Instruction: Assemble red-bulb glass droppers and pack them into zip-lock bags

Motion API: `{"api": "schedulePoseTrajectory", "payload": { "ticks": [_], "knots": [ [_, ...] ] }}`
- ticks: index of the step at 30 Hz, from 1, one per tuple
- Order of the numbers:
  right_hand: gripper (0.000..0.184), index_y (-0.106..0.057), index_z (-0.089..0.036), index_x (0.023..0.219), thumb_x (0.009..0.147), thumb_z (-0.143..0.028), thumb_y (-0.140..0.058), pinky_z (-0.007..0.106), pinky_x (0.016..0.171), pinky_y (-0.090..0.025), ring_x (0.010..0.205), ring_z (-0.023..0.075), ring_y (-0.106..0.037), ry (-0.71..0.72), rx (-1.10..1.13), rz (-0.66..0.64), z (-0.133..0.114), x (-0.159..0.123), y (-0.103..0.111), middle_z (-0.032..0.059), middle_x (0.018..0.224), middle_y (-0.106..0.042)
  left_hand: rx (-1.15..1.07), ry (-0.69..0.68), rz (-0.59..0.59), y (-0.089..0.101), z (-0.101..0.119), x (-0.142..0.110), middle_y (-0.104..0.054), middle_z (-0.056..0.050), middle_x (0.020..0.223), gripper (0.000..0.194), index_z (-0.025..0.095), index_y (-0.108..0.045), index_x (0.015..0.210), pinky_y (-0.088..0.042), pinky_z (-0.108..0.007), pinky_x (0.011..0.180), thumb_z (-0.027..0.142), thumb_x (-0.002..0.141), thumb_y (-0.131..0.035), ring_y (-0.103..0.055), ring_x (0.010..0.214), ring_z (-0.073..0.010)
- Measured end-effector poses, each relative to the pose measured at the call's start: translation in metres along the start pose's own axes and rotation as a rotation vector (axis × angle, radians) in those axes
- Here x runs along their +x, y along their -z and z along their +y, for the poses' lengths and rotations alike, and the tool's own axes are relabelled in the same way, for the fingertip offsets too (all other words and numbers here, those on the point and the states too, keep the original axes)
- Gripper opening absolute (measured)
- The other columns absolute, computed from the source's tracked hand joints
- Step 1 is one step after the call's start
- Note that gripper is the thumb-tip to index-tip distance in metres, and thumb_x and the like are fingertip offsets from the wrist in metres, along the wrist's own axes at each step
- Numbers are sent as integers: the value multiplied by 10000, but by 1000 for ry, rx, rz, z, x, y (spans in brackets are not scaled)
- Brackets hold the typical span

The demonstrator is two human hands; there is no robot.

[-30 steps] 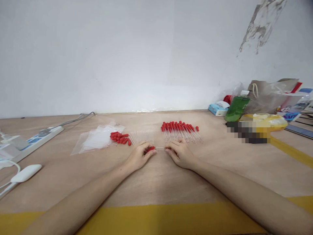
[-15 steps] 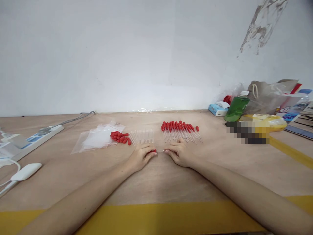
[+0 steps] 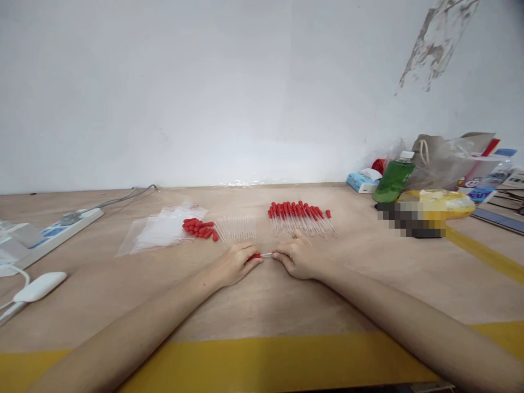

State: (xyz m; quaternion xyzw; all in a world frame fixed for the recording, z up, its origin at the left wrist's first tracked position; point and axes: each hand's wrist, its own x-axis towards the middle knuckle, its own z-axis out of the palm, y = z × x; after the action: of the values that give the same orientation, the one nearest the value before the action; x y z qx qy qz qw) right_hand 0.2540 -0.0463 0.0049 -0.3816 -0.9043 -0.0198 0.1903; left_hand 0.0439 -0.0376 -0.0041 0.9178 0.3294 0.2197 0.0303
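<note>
My left hand [image 3: 234,266] is closed on a red rubber dropper bulb [image 3: 256,255], pinched between thumb and fingers. A clear glass dropper tube [image 3: 266,255] runs from the bulb to my right hand [image 3: 299,257], whose fingers are closed on its other end. Beyond my left hand lie a heap of loose red bulbs [image 3: 199,228] and a row of bare glass tubes [image 3: 236,226]. Past my right hand is a row of droppers [image 3: 297,213], each with a red bulb on its glass tube, bulbs pointing toward the wall.
Clear plastic bags [image 3: 159,232] lie left of the bulbs. A white power strip [image 3: 53,240] and a white plug-like device [image 3: 41,286] are at far left. On the right stand a tissue pack [image 3: 362,183], a green bottle [image 3: 393,179] and a yellow packet [image 3: 450,204].
The red bulb covers more of the tube, and a shorter length of glass shows between my hands. My right hand has moved slightly left. The whole view has shifted a little.
</note>
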Motion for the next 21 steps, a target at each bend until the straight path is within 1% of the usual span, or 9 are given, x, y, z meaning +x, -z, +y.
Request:
{"api": "schedulePoseTrajectory", "payload": {
  "ticks": [7, 11, 12, 14, 16, 17, 18, 21],
  "knots": [
    [248, -600, -172, 738, 852, -209, -383, 294, 695, -245, 574, 105, -483, -2, 27, -69, -9, 4, 5, 15, 720, -659, 33, -72, -30, 1, 2, 1, -569, -48, 782, 221, 156, -558, 853, -417, -265, 674, 268, 883, -369, -527, 733, -155],
    [263, -609, -179, 724, 856, -222, -385, 305, 719, -258, 586, 110, -486, -17, 34, -76, -12, 5, 9, 15, 689, -641, 2, -20, -34, 1, 3, 3, -564, -40, 785, 201, 166, -552, 833, -422, -263, 674, 265, 875, -382, -533, 741, -152],
    [261, -618, -186, 730, 855, -234, -393, 307, 723, -264, 615, 119, -496, -18, 31, -65, -12, 5, 11, 17, 700, -637, -15, -2, -22, 1, 3, 3, -563, -40, 798, 190, 169, -549, 842, -424, -264, 676, 279, 868, -397, -534, 747, -153],
    [243, -637, -202, 747, 845, -260, -423, 304, 723, -278, 701, 139, -513, -26, 36, -23, -11, 4, 14, 26, 751, -626, -46, 37, 42, 4, 2, 2, -562, -51, 878, 205, 175, -535, 934, -430, -281, 711, 338, 831, -466, -536, 802, -167],
    [230, -649, -201, 757, 833, -267, -443, 286, 698, -303, 749, 147, -515, -91, 63, 33, -6, 4, 16, 38, 798, -611, -55, 90, 130, 9, -3, -1, -545, -69, 987, 381, 186, -484, 1074, -426, -313, 768, 404, 768, -546, -522, 893, -195],
    [235, -652, -191, 753, 831, -262, -442, 271, 668, -317, 740, 145, -515, -153, 90, 54, -2, 5, 17, 43, 797, -606, -41, 120, 168, 11, -6, -3, -535, -73, 1022, 460, 193, -457, 1119, -419, -329, 794, 427, 740, -571, -510, 931, -209],
    [242, -651, -180, 744, 829, -255, -437, 255, 629, -327, 710, 139, -516, -224, 125, 64, 3, 7, 18, 44, 773, -605, -14, 150, 195, 14, -11, -6, -532, -73, 1031, 489, 197, -451, 1131, -409, -341, 813, 439, 727, -581, -499, 952, -217],
    [246, -630, -159, 659, 799, -245, -446, 223, 538, -336, 592, 120, -512, -409, 247, 33, 18, 18, 20, 20, 631, -597, 130, 229, 241, 25, -31, -12, -550, -65, 955, 353, 188, -528, 1023, -388, -352, 824, 414, 754, -549, -492, 933, -224]
  ]
}}
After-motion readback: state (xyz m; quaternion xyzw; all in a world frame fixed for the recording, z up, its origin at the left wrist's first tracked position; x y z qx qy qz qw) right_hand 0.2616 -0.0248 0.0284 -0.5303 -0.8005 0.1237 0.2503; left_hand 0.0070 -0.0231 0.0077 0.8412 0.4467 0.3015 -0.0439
